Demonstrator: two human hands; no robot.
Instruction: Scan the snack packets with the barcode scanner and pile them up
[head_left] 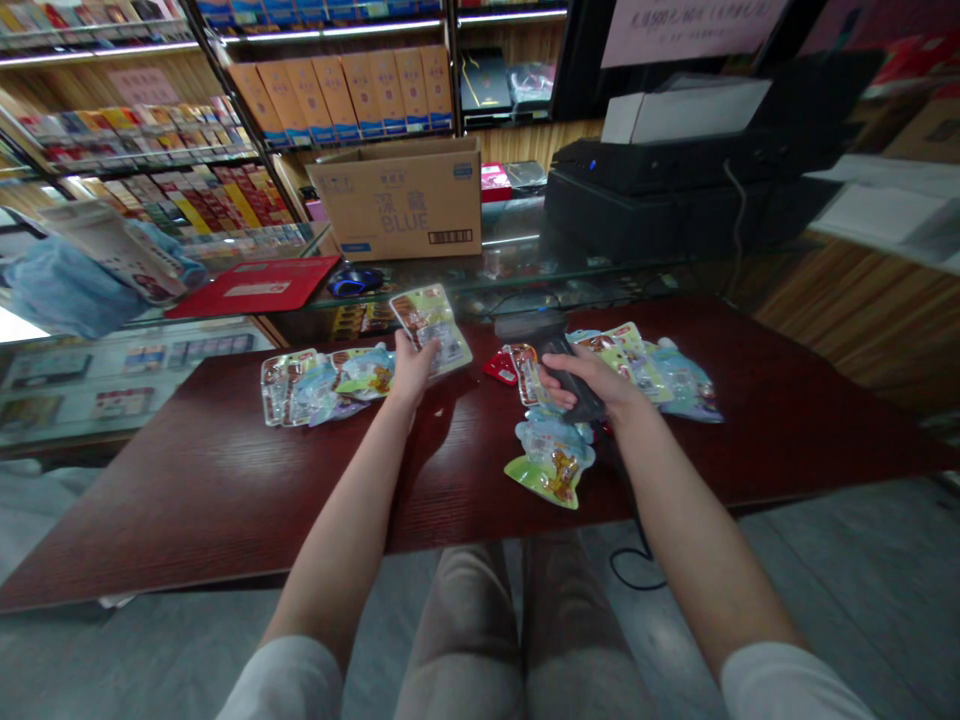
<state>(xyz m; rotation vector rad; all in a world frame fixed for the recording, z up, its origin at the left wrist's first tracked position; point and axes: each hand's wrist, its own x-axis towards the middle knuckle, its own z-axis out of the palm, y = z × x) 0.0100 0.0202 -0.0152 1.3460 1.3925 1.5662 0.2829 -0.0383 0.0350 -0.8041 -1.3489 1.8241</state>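
Note:
My left hand (pixel 414 368) grips a snack packet (pixel 436 325) with a pale green and brown print, lifted above the dark red tabletop with its face turned up. A black handheld barcode scanner (pixel 566 372) is wrapped in my right hand (pixel 592 378), its head pointing left toward that packet. Several shiny packets (pixel 322 385) lie in a pile just left of my left hand. Under and around the scanner rest more snack packets (pixel 553 455), partly covered by my right hand, and others (pixel 679 380) lie to its right.
The dark red table (pixel 465 480) stands before a glass counter. On the counter are a cardboard box (pixel 405 205), a red folder (pixel 259 285), a blue-black mouse (pixel 355 281) and a black machine (pixel 675 190). The scanner's cable (pixel 637 560) hangs over the table's front edge.

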